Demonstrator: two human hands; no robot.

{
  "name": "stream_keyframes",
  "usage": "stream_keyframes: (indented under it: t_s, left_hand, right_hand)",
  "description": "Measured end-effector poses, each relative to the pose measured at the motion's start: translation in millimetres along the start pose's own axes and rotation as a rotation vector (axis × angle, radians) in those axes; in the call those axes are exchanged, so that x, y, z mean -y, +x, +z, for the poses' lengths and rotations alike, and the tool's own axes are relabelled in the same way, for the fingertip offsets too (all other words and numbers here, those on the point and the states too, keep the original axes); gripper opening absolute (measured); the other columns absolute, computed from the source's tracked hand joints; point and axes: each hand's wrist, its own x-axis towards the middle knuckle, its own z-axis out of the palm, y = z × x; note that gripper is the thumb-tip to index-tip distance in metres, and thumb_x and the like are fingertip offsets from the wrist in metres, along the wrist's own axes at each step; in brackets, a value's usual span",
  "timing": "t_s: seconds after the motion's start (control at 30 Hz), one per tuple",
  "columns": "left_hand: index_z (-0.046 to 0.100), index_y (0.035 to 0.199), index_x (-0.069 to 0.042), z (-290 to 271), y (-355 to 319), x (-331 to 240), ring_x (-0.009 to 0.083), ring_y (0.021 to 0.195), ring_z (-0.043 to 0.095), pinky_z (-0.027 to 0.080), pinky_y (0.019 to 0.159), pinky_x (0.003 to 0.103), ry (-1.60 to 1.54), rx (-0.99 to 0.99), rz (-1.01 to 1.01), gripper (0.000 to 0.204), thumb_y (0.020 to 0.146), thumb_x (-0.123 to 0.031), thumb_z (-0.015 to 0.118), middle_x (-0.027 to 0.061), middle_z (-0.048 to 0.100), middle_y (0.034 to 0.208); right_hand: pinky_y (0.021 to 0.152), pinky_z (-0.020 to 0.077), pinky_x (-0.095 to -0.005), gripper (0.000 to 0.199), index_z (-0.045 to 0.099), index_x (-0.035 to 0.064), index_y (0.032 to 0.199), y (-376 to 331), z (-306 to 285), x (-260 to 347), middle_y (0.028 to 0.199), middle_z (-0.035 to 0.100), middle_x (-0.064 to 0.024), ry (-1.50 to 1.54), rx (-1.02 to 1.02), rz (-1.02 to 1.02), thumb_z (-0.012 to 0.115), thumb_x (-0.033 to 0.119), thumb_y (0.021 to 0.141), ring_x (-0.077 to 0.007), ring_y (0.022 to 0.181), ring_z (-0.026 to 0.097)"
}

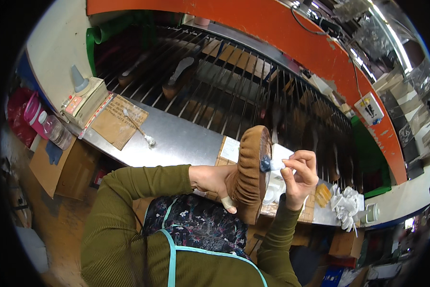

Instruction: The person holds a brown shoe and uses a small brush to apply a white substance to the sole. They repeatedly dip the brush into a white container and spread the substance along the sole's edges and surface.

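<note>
While my right hand [299, 178] pinches a rounded blue-and-white wad [273, 165], my left hand [212, 182] grips the brown pleated-fabric shoe [250, 167] sideways for access.

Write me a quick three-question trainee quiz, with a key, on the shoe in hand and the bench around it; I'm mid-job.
1. Which hand grips the brown gathered shoe? A) right B) left
2. True or false: in the picture, the amber block lies left of the crumpled white cloth.
3. Fill in: the small white piece in the right hand points its dark ____ end toward the sole.

Key: 1. B, the left hand; 2. true; 3. blue.
</note>
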Motion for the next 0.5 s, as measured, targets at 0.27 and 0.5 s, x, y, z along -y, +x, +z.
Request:
stream_keyframes:
  t_s: [0.27, 0.5]
  left_hand:
    - [0.025, 0.142, 0.003, -6, -19, 49, 0.0242, 0.130, 0.041, 0.033, 0.109, 0.037, -0.317, -0.243, 0.011, 0.102, 0.060, -0.002, 0.085, 0.0162, 0.043, 0.139]
    - [0.035, 0.141, -0.007, -41, -20, 89, 0.0287, 0.126, 0.047, 0.039, 0.106, 0.047, -0.630, -0.271, 0.315, 0.098, 0.064, -0.041, 0.085, 0.0133, 0.047, 0.138]
  right_hand:
    - [0.066, 0.0435, -0.0234, 0.009, 0.070, -0.0047, 0.087, -126, -63, -22, 0.081, 0.061, -0.0069, -0.098, -0.093, 0.711, 0.070, 0.001, 0.079, -0.0117, 0.074, 0.055]
    - [0.067, 0.0278, -0.0316, 0.007, 0.072, 0.0126, 0.079, -166, -79, -26, 0.071, 0.057, 0.0022, -1.137, 0.050, 0.555, 0.074, 0.018, 0.077, -0.0150, 0.059, 0.050]
